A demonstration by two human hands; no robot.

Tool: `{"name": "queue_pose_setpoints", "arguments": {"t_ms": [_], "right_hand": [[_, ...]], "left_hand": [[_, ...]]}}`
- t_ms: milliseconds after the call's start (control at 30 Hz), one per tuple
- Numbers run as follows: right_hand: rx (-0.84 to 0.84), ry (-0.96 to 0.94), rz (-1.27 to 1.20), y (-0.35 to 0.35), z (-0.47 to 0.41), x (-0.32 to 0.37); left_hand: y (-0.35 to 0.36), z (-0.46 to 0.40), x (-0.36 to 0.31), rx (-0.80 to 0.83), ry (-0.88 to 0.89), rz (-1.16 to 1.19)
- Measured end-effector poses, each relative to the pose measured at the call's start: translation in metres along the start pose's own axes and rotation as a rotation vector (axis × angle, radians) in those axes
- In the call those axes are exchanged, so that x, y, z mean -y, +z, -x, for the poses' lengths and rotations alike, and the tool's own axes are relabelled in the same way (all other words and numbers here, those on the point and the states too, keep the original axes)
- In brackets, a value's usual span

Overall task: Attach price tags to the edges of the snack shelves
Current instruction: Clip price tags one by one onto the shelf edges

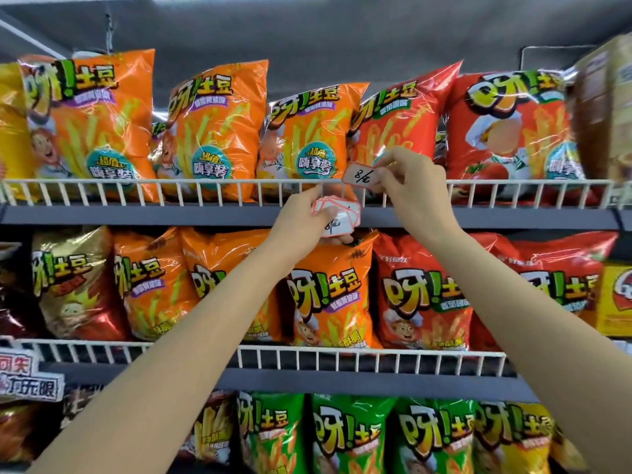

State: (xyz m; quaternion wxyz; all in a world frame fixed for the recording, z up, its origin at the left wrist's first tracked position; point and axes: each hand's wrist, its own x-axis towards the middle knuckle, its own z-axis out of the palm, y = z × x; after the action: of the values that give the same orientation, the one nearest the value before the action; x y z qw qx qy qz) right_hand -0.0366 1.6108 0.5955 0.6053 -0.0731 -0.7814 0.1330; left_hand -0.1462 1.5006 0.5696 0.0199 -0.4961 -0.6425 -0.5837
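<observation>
Near the middle of the frame, the right hand (407,186) pinches one price tag (359,176) against the white wire rail (205,191) of the top shelf. The left hand (307,217) grips a stack of tags (337,215) just below. No other tags show on the shelf edges, so most work seems left.

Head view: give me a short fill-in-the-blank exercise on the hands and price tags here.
1. The right hand holds one price tag against the top shelf's white wire ____.
2. The left hand holds a ____ of spare tags.
3. The bottom shelf's bags are mostly ____.

Missing words: rail; stack; green
</observation>
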Motion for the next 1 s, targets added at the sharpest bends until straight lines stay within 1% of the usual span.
{"name": "queue_pose_setpoints", "arguments": {"t_ms": [133, 200, 333, 400, 567, 633, 867, 1000], "right_hand": [[-0.010, -0.078, 0.060, 0.003, -0.005, 0.002], [0.002, -0.102, 0.053, 0.005, -0.005, 0.002], [-0.013, -0.116, 0.051, 0.007, -0.007, 0.001], [0.000, -0.136, 0.070, 0.007, -0.009, 0.001], [0.093, -0.155, 0.170, 0.011, -0.017, 0.000], [0.106, -0.148, 0.208, 0.013, -0.018, -0.002], [0.053, -0.141, 0.240, 0.022, -0.012, -0.003], [0.075, -0.187, 0.319, 0.021, -0.012, 0.000]], "left_hand": [[-0.005, 0.005, 0.006, 0.053, 0.041, 0.017], [-0.007, 0.010, 0.007, 0.076, 0.029, 0.061], [-0.010, 0.014, 0.012, 0.071, -0.016, 0.096], [-0.012, 0.014, 0.014, 0.071, -0.028, 0.073], [-0.018, 0.010, 0.018, 0.068, -0.005, 0.009], [-0.019, 0.008, 0.022, 0.052, 0.006, -0.060], [-0.022, 0.008, 0.021, 0.061, 0.005, -0.136], [-0.023, 0.005, 0.021, 0.055, 0.008, -0.132]]}}
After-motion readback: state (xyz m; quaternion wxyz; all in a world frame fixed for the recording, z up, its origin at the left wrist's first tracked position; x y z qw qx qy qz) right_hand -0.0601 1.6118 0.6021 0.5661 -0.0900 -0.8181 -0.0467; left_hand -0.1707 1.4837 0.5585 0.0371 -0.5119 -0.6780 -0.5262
